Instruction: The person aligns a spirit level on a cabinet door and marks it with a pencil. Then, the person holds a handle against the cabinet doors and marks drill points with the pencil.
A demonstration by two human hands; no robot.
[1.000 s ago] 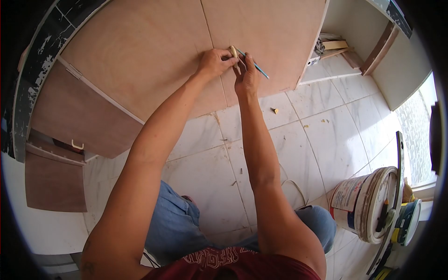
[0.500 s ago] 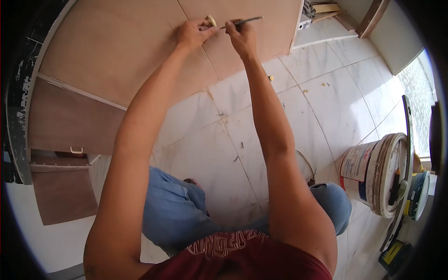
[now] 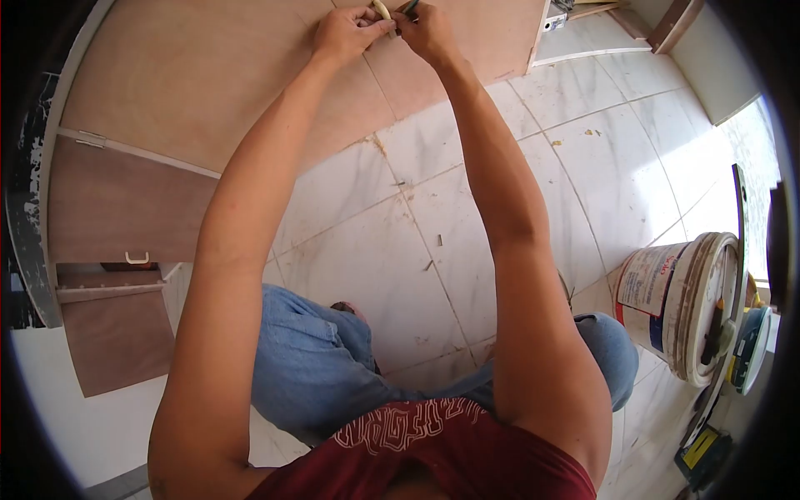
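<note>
At the top of the view, my left hand (image 3: pixel 344 35) is closed on a small cream cabinet handle (image 3: pixel 382 9), held against the brown wooden cabinet doors (image 3: pixel 208 75) near the seam between two panels. Close beside it, my right hand (image 3: pixel 427 35) pinches a thin dark pencil (image 3: pixel 410 7). The fingertips of both hands nearly meet at the handle, and I cannot tell if they touch. My fingers hide most of the pencil and part of the handle.
A lower door at left carries a similar pull handle (image 3: pixel 137 258). On the right stand a large white bucket (image 3: pixel 654 287) and a long metal level (image 3: pixel 738 250) leaning against it. Marble-patterned tiles (image 3: pixel 375 250) with bits of debris lie below. Wood pieces (image 3: pixel 596 10) sit at the upper right.
My right hand has come closer to my left hand and the handle. The pencil, pointing out to the right before, now sits more steeply and is mostly hidden. The view has shifted slightly.
</note>
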